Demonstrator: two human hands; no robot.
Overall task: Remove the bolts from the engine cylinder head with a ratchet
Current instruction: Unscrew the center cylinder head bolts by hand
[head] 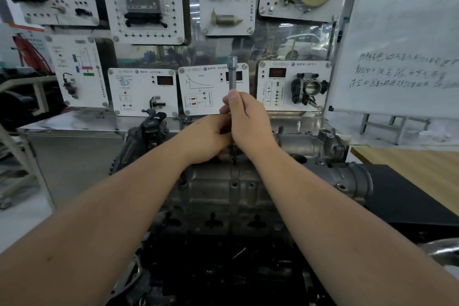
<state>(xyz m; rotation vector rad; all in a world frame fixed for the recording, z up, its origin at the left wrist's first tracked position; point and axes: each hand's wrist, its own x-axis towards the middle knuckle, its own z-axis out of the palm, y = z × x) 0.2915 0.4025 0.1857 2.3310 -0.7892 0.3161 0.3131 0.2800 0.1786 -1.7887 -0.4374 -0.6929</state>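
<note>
A grey metal engine cylinder head (223, 191) lies lengthwise in front of me, with empty bolt holes along its top. My right hand (248, 119) is closed around a long silver ratchet extension (232, 73) that stands upright above the far end of the head, its socket end pointing up. My left hand (206, 139) sits just below and to the left of it, fingers curled at the lower part of the tool. The tool's lower end and any bolt beneath it are hidden behind both hands.
A wall of white training panels (213, 89) with gauges and parts stands behind the engine. A whiteboard (402, 40) leans at the right above a wooden table (409, 164). A steel cabinet (74, 151) is at the left. Dark engine parts (223, 268) fill the near foreground.
</note>
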